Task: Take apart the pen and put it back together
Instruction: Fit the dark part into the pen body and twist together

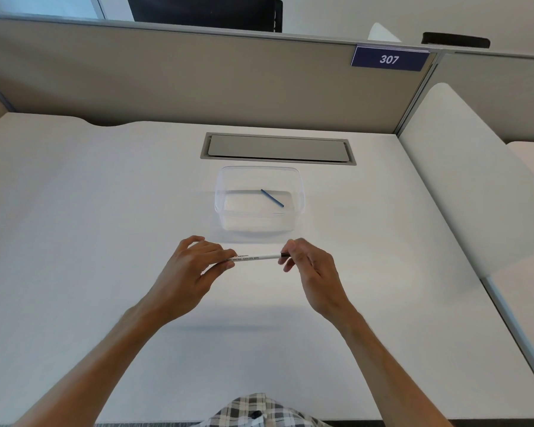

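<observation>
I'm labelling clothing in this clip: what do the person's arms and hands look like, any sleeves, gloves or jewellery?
Both arms are bare to the frame edge, with no sleeves showing. The left hand and right hand wear no gloves, rings or watch. A checked garment shows at the bottom.

The desk [105, 211] has a smooth, matt white top, like laminate. On it stands a clear, glossy plastic container [299, 192] holding a thin blue rod [272, 198] that looks like smooth plastic. The pen [256, 257] has a smooth white plastic barrel with printed lettering and a dark end. The cable hatch [278, 147] looks like matt grey metal. The partition [167, 81] is matt beige cloth with a grey metal rail, and its "307" sign [389, 59] is glossy blue.
</observation>
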Motion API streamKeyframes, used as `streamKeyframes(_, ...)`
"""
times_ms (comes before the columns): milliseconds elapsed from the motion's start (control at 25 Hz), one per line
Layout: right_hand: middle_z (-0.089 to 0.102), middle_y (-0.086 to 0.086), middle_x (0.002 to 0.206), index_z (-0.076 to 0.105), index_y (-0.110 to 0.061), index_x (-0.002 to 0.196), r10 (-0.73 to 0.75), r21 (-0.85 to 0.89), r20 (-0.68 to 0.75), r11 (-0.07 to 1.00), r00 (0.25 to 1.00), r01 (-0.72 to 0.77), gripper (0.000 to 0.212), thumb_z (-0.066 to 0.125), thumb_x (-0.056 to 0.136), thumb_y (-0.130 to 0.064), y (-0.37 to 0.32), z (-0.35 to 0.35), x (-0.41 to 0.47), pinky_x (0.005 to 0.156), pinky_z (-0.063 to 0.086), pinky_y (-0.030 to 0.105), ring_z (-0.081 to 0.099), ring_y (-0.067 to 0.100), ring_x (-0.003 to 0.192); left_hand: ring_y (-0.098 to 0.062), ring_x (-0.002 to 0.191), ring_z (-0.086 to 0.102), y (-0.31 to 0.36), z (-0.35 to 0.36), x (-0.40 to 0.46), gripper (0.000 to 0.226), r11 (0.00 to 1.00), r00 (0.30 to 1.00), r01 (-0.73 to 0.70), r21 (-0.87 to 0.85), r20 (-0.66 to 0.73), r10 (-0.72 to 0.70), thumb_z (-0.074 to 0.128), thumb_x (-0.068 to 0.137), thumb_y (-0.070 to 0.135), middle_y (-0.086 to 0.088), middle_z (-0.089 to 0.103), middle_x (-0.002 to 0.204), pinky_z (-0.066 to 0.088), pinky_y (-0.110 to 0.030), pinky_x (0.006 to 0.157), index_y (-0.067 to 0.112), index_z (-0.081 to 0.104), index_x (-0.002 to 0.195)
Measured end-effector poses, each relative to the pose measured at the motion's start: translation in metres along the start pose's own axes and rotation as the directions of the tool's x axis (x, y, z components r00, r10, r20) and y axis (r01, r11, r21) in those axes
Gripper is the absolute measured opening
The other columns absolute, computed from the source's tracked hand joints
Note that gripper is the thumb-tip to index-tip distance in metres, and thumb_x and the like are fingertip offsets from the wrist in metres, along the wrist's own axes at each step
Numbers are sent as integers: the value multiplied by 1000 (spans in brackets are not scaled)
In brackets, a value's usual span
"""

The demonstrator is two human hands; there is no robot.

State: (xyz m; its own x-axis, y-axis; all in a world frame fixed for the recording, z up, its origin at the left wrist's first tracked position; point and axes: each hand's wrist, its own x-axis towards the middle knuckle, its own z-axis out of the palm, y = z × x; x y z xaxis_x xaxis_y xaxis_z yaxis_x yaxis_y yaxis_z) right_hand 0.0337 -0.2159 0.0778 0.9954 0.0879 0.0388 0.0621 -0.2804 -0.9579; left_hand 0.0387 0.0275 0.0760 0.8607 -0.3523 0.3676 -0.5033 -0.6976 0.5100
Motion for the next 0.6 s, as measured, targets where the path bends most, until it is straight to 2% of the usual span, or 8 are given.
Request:
streamKeyframes(80, 70, -9, 88, 63, -26, 90, -43, 1, -18, 999, 999, 43, 23, 49, 94, -44, 1, -3, 0, 69, 44, 17, 66, 14, 77, -9, 81, 57, -1, -1, -1, 31, 1000, 1000, 7, 0, -2, -7, 45, 95, 40, 11, 65, 84, 30, -24, 103, 23, 69, 103)
streamKeyframes(200, 69, -14, 92, 62, -32, 93, -64, -78, 12, 995, 998, 65, 7, 56, 93, -34, 5, -6, -2, 64, 44, 14, 66, 11, 81, -10, 79, 58, 0, -1, -2, 29, 1000, 1000, 12, -10, -7, -12, 45, 95, 39, 12, 64, 81, 29, -21, 103, 23, 69, 102)
streamKeyframes(360, 69, -16, 88, 62, -31, 88, -78, -141, 17, 987, 997, 80, 11, 54, 93, -35, 7, -5, -3, 59, 40, 8, 65, 9, 79, -11, 78, 58, 1, -2, -1, 30, 1000, 1000, 17, -7, 11, -17, 45, 95, 40, 14, 63, 80, 32, -25, 101, 22, 69, 102)
streamKeyframes(600, 69, -11, 77, 59, -25, 75, -39, -106, 26, 993, 999, 42, 30, 47, 101, -33, 5, -2, -1, 64, 40, 11, 63, 5, 73, -16, 80, 62, 7, -5, 0, 33, 999, 999, -16, 42, 31, 15, 44, 96, 37, 8, 67, 84, 32, -27, 102, 19, 71, 102)
